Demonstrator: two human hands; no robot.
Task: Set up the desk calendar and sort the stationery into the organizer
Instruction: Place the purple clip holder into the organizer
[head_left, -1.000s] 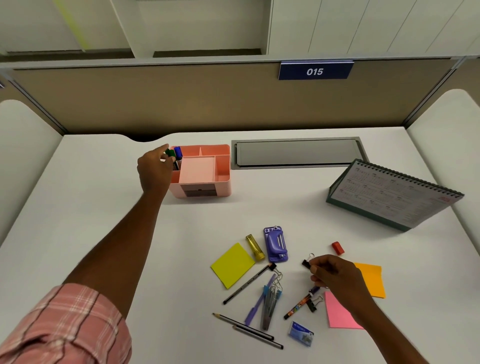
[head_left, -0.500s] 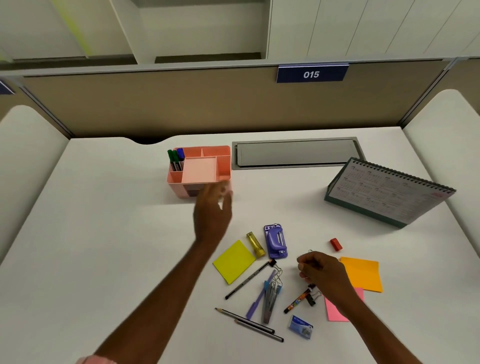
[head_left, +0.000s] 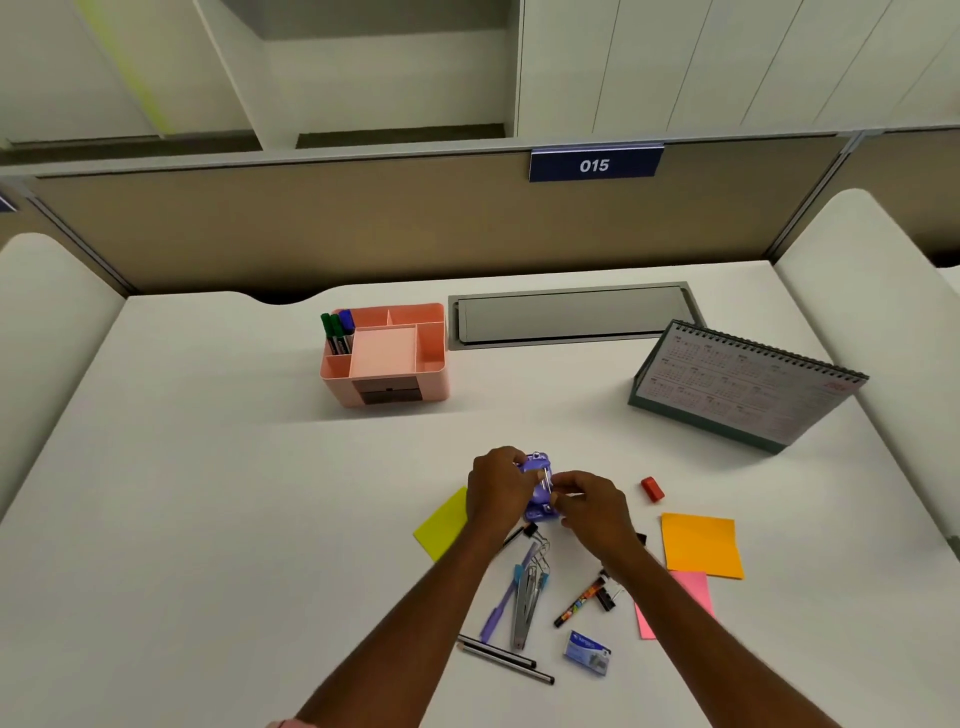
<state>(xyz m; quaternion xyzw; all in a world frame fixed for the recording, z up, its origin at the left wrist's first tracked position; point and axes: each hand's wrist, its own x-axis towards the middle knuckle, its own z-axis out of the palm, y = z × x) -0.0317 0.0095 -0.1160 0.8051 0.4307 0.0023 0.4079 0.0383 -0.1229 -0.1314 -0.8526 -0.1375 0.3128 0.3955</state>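
Both of my hands meet over a purple stapler at the middle of the white desk. My left hand grips its left side. My right hand pinches its right edge with curled fingers, and what else lies in that hand is hidden. The pink organizer stands further back on the left, with green and blue markers upright in its back left slot. The desk calendar stands upright at the right.
Around my hands lie a yellow note pad, an orange pad, a pink pad, a red eraser, a purple pen, a marker, two pencils, binder clips and a staples box. A grey cable hatch sits at the back.
My left hand has left the markers in the organizer and swung back to the purple stapler. My right hand has moved up and left from the binder clips to the same stapler.
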